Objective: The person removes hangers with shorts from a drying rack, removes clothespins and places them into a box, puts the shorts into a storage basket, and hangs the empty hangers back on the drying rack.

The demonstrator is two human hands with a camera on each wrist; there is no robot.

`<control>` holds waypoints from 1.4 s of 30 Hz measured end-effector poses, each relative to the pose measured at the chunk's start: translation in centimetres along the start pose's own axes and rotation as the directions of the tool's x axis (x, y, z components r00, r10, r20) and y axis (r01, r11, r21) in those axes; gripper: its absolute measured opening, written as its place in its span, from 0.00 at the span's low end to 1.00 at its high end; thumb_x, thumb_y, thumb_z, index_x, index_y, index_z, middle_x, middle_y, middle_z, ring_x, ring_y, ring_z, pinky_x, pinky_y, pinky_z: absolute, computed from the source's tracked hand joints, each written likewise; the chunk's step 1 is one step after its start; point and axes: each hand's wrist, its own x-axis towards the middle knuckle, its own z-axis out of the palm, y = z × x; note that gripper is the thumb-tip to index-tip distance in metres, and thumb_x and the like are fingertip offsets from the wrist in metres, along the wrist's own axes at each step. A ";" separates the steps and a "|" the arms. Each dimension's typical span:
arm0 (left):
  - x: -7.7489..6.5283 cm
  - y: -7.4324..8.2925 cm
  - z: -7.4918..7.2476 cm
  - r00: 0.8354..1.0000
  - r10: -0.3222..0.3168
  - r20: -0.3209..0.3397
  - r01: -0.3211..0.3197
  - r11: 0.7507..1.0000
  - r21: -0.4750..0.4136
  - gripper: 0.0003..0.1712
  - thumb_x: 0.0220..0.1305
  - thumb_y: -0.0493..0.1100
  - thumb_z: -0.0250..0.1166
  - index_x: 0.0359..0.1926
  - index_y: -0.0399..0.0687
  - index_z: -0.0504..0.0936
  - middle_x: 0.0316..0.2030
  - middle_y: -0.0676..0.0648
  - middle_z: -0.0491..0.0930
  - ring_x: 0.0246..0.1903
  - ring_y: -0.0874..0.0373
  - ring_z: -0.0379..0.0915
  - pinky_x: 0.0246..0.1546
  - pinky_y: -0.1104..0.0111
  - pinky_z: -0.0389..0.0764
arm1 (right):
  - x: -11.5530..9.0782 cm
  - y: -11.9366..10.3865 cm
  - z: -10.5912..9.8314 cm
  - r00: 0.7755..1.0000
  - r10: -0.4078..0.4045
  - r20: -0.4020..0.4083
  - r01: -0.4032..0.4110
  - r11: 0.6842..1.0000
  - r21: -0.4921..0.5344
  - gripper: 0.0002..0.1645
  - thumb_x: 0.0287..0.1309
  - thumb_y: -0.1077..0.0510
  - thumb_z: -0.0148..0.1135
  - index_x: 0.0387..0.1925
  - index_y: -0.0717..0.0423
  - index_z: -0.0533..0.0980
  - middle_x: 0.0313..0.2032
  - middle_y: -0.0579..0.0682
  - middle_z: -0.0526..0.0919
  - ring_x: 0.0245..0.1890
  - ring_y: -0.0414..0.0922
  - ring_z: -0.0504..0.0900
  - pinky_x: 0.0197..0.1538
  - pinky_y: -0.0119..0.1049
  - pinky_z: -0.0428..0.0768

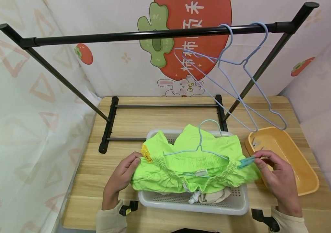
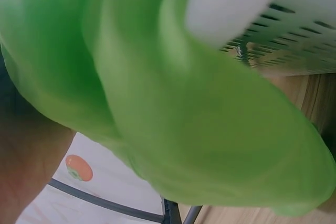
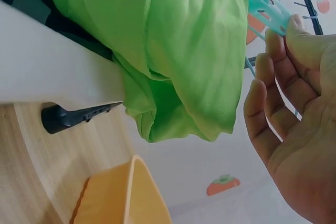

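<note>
Neon green shorts (image 1: 168,181) with an elastic waistband and white drawstring lie over a grey perforated basket (image 1: 193,208). A light blue hanger (image 1: 200,147) sits at the waistband, its lower bar partly hidden by the cloth. At the waistband's left side is a yellow clothespin (image 1: 146,153). My left hand (image 1: 123,173) grips the left edge of the shorts, fingertips close beside that clothespin. Between thumb and fingers, my right hand (image 1: 279,178) pinches the end of a teal clothespin (image 3: 262,3), whose other end is at the right side of the waistband.
A black rack (image 1: 124,37) stands over the wooden table (image 1: 81,207), with two blue hangers (image 1: 248,61) on its bar. To the right, an orange tray (image 1: 311,179) holds small clips. Beige cloth (image 1: 215,196) lies in the basket under the shorts.
</note>
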 end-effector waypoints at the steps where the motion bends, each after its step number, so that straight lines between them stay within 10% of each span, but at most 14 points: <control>1: 0.0 0.0 0.0 1.000 0.003 0.000 -0.003 1.000 -0.001 0.17 0.77 0.24 0.42 0.48 0.39 0.77 0.33 0.47 0.74 0.30 0.58 0.70 0.31 0.66 0.76 | 0.0 0.0 0.0 1.000 -0.002 -0.011 0.002 1.000 0.001 0.11 0.57 0.83 0.63 0.41 0.73 0.80 0.40 0.51 0.83 0.44 0.38 0.80 0.51 0.23 0.75; 16: 0.1 0.2 0.3 1.000 -0.012 -0.025 0.013 1.000 0.016 0.16 0.78 0.24 0.43 0.49 0.37 0.78 0.34 0.45 0.76 0.31 0.57 0.72 0.32 0.66 0.78 | -0.1 1.1 -2.0 0.985 0.094 -0.147 -0.090 0.995 0.031 0.17 0.65 0.81 0.54 0.56 0.81 0.72 0.45 0.44 0.81 0.44 0.36 0.78 0.45 0.18 0.76; 26: 0.1 0.3 0.6 0.998 0.008 -0.062 -0.006 1.000 0.028 0.17 0.77 0.24 0.44 0.51 0.37 0.78 0.36 0.44 0.78 0.32 0.57 0.74 0.33 0.66 0.79 | -0.3 2.5 -4.5 0.862 0.379 -0.337 -0.443 0.886 -0.137 0.24 0.64 0.69 0.68 0.61 0.59 0.79 0.50 0.32 0.79 0.42 0.29 0.78 0.39 0.14 0.73; 33: 0.2 0.5 0.6 0.998 -0.008 -0.061 0.011 0.999 0.043 0.16 0.78 0.25 0.44 0.51 0.38 0.78 0.36 0.45 0.78 0.32 0.57 0.74 0.33 0.66 0.79 | -0.8 4.3 -4.7 0.811 0.469 -0.350 -0.566 0.779 -0.269 0.24 0.67 0.62 0.68 0.63 0.62 0.78 0.51 0.37 0.79 0.35 0.20 0.72 0.37 0.12 0.69; 38: 0.2 0.5 0.5 0.998 -0.018 -0.054 0.020 0.999 0.033 0.16 0.79 0.26 0.44 0.51 0.38 0.78 0.36 0.45 0.77 0.31 0.57 0.74 0.32 0.66 0.79 | -1.1 4.8 -4.6 0.821 0.500 -0.275 -0.570 0.749 -0.338 0.25 0.69 0.58 0.66 0.64 0.63 0.76 0.57 0.51 0.79 0.36 0.17 0.69 0.37 0.12 0.68; 42: 0.2 0.5 0.6 0.998 -0.019 -0.054 0.021 0.999 0.024 0.16 0.79 0.26 0.44 0.51 0.38 0.78 0.35 0.45 0.77 0.31 0.58 0.74 0.31 0.66 0.79 | -1.1 4.5 -4.2 0.897 0.407 -0.172 -0.442 0.824 -0.354 0.19 0.71 0.58 0.65 0.58 0.64 0.79 0.46 0.33 0.82 0.37 0.18 0.72 0.38 0.13 0.70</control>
